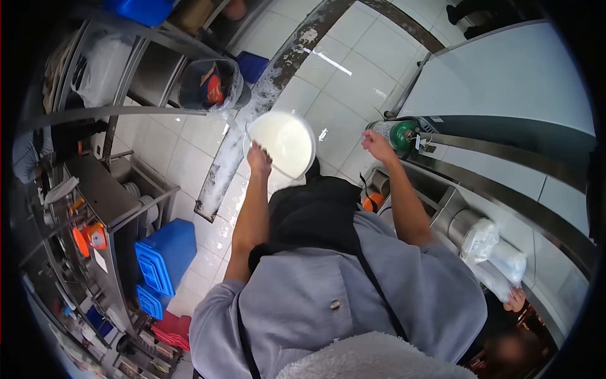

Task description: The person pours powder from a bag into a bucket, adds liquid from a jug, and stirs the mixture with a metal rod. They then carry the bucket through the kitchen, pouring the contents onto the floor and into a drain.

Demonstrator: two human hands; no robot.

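A round white bucket (287, 142) filled with a pale, creamy liquid is in front of my body, above the tiled floor. My left hand (259, 159) is closed at the bucket's near left rim, where a thin handle runs up along the side. Out to the right, my right hand (377, 144) is raised apart from the bucket, its fingers curled; whether it holds anything small cannot be made out. Just beyond that hand is a green gas cylinder (403, 135).
Blue lidded bins (165, 252) stand on the left beside a metal table (101, 189). A lined trash bin (211, 85) is ahead left, near a wet floor channel (221, 170). At lower right, another person's hand (516, 299) touches plastic bags (495, 256).
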